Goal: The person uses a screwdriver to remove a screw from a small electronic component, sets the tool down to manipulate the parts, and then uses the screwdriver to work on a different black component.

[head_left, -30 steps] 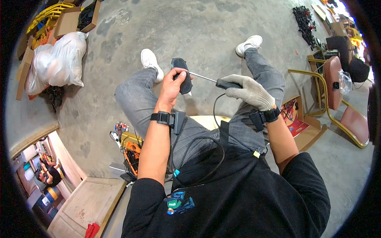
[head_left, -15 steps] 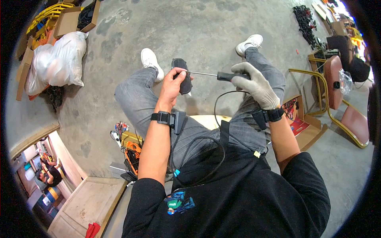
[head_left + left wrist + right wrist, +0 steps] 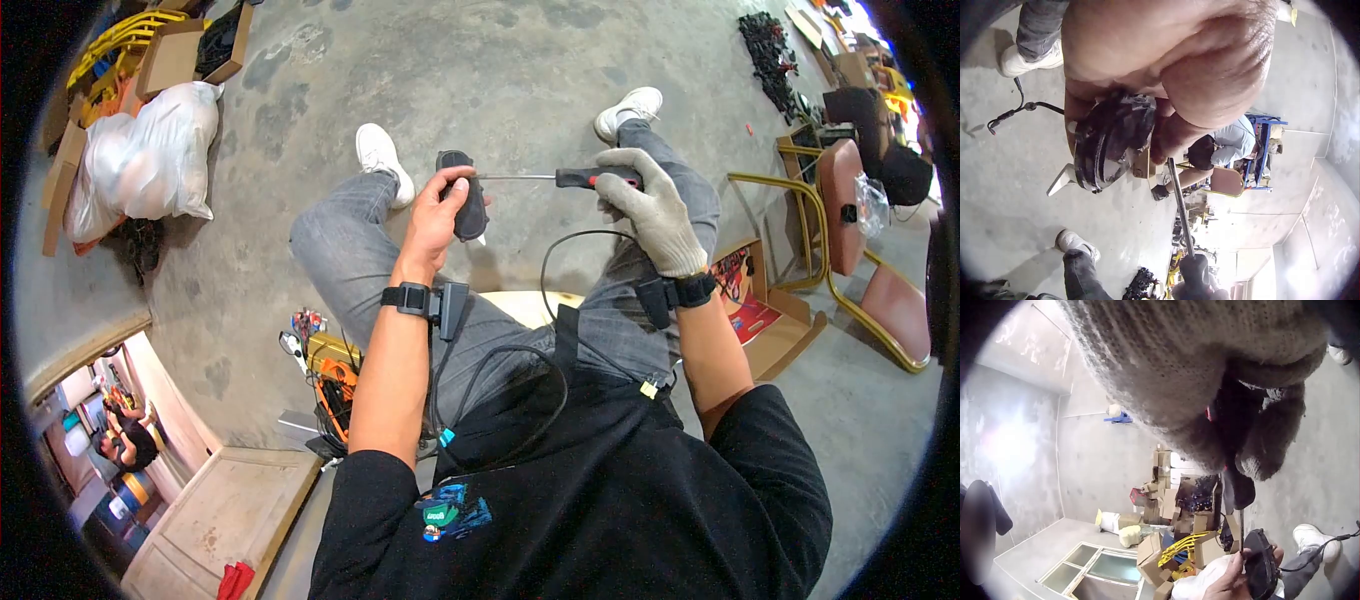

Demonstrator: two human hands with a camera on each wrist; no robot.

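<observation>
My bare left hand [image 3: 430, 225] grips an oblong black plastic part [image 3: 469, 212], its thumb laid along the near side. A cable and a small white tab [image 3: 1062, 179] stick out from this part in the left wrist view. In my right hand [image 3: 658, 222], which wears a knitted glove, is a screwdriver [image 3: 575, 178] with a black and red handle. Thumb and fingers are around the handle's rear end. The steel shaft [image 3: 1181, 203] points left, its tip right at the black part beside the left thumb. The tip itself is hidden by that thumb.
Black cables [image 3: 500, 350] loop over my lap from the wrist cameras. A red-printed open carton [image 3: 752, 315] and a chair [image 3: 838, 210] stand on the right. At left are a stuffed white bag [image 3: 150, 150], a wooden door panel [image 3: 215, 520] and an orange tool pile [image 3: 335, 385].
The right hand has shifted its grip, moving right and back along the handle, so more of the red shows. The screwdriver now lies level rather than slanted. The left hand stays nearly in place.
</observation>
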